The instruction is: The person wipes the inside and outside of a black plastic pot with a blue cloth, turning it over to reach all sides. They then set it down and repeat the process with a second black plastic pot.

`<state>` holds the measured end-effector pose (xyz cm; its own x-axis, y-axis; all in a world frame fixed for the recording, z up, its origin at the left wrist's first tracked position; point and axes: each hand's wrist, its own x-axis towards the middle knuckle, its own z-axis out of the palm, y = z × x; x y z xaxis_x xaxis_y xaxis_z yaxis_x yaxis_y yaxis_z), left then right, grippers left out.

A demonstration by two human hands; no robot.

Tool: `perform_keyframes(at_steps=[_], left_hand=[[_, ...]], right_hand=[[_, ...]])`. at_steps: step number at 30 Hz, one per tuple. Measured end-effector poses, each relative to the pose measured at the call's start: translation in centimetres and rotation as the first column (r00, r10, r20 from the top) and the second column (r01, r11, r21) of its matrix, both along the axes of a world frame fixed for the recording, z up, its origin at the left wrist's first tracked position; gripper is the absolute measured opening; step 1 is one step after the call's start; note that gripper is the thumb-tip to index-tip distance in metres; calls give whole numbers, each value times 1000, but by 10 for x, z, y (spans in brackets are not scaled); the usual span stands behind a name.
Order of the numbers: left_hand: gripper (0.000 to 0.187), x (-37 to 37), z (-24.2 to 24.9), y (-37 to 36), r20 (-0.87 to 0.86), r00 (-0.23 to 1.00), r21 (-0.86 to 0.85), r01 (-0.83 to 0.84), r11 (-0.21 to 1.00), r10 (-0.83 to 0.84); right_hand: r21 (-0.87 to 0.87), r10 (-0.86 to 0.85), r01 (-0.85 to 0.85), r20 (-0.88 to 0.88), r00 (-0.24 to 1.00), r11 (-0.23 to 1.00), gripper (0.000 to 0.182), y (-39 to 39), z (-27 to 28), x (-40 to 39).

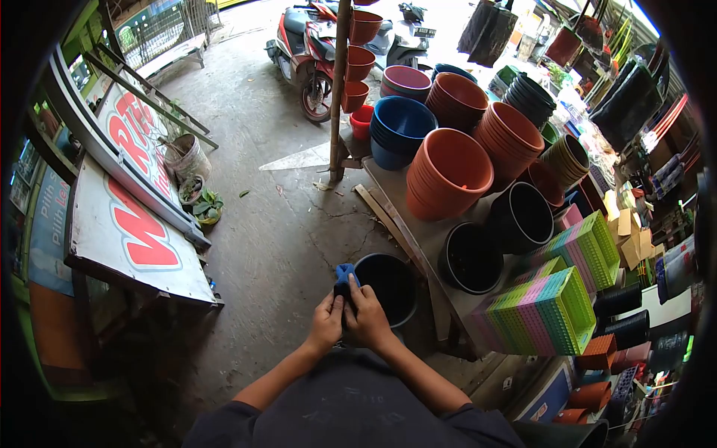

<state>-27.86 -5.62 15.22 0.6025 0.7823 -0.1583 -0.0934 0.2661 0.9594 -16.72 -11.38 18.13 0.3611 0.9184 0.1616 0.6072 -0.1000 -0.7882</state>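
Both of my hands are together in front of my body, low in the middle of the view. My left hand (326, 321) and my right hand (365, 313) are closed round a blue cloth (345, 273), whose top sticks up above the fingers. Between the hands a dark part shows that I cannot make out. Just right of my right hand, a black bucket (385, 287) stands low beside the table edge, its inside dark.
A table (388, 179) on the right bears stacked orange pots (448, 175), blue pots (403, 127), black pots (470, 257) and colourful baskets (534, 310). A wooden post (340, 97) stands ahead, a motorcycle (317, 71) behind it. At left is a white sign board (142, 231).
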Motion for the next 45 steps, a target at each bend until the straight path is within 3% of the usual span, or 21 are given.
perform_keyframes(at_steps=[4, 13, 16, 18, 20, 21, 22, 23, 24, 25, 27, 29, 31, 32, 34, 35, 36, 37, 40, 43, 45], left_hand=[[39, 3, -7, 2, 28, 999, -39, -38, 999, 39], [32, -4, 8, 18, 105, 994, -140, -27, 990, 42], [35, -9, 11, 32, 190, 978, -314, -27, 949, 91], [44, -14, 19, 39, 347, 935, -493, 113, 863, 76], [44, -15, 45, 42, 390, 916, -581, 166, 797, 93], [43, -14, 51, 43, 430, 896, -655, 223, 722, 113], [43, -14, 51, 44, 430, 896, -655, 222, 722, 114], [42, -13, 50, 43, 371, 924, -647, 185, 740, 93], [41, -12, 48, 43, 310, 948, -635, 149, 758, 73], [41, -10, 38, 42, 311, 948, -636, 151, 757, 73], [40, -7, 13, 38, 43, 998, -317, -39, 948, 56], [35, -7, 2, 37, 56, 995, -356, -59, 932, 84], [31, -6, -6, 35, 65, 992, -397, -72, 915, 106], [30, -5, -12, 34, 28, 994, -361, -88, 928, 106], [28, -2, -27, 32, -11, 995, -330, -95, 939, 97], [33, -2, -36, 29, -39, 999, -301, -29, 953, 18], [39, 2, -31, 28, -67, 996, -274, 41, 961, -62], [39, 4, -27, 24, -70, 995, -283, 55, 958, -78], [82, 7, -22, 12, 40, 937, -567, 306, 765, -346], [88, 15, -32, -2, 98, 931, -553, 345, 758, -353], [77, 18, -44, -2, 142, 935, -600, 344, 722, -326]], right_hand=[[-30, 25, -25, 26, 999, 999, 60, 3, 0, -1], [-11, 264, -275, -244, 933, 962, 66, 7, 7, 10], [95, 487, -508, -480, 730, 856, 68, 15, 22, 36], [12, 24, -22, -195, 981, 1000, 59, 17, 38, 38], [120, -372, 370, -5, 928, 921, 46, 22, 26, 38], [121, -370, 367, -3, 929, 922, 46, 23, 23, 41], [-105, -274, 259, -528, 804, 960, 44, 22, 22, 46], [-232, -229, 39, -890, 394, 972, 44, 22, 19, 48], [-277, -270, 30, -896, 353, 960, 38, 20, 14, 44], [-279, -271, 31, -895, 354, 960, 38, 19, 6, 40], [-52, -166, 193, -750, 641, 980, 31, 19, -12, 34], [-53, -226, 260, -679, 699, 964, 30, 17, -23, 38], [-145, -402, 375, -323, 857, 916, 49, 11, -17, 37], [-148, -413, 386, -324, 851, 911, 49, 8, -22, 37], [-11, -298, 299, 28, 954, 954, 74, -2, -34, 34], [-19, -309, 309, 26, 951, 951, 74, -8, -40, 31], [-126, -169, 141, -251, 953, 982, 82, -11, -42, 26], [-175, -52, -48, -521, 852, 983, 90, -14, -43, 23], [-307, -243, 30, -687, 685, 951, 75, -19, -46, 26], [-328, -295, 9, -835, 464, 944, 48, -33, -73, 39], [-430, -434, 60, -894, 112, 901, 36, -40, -79, 51]])
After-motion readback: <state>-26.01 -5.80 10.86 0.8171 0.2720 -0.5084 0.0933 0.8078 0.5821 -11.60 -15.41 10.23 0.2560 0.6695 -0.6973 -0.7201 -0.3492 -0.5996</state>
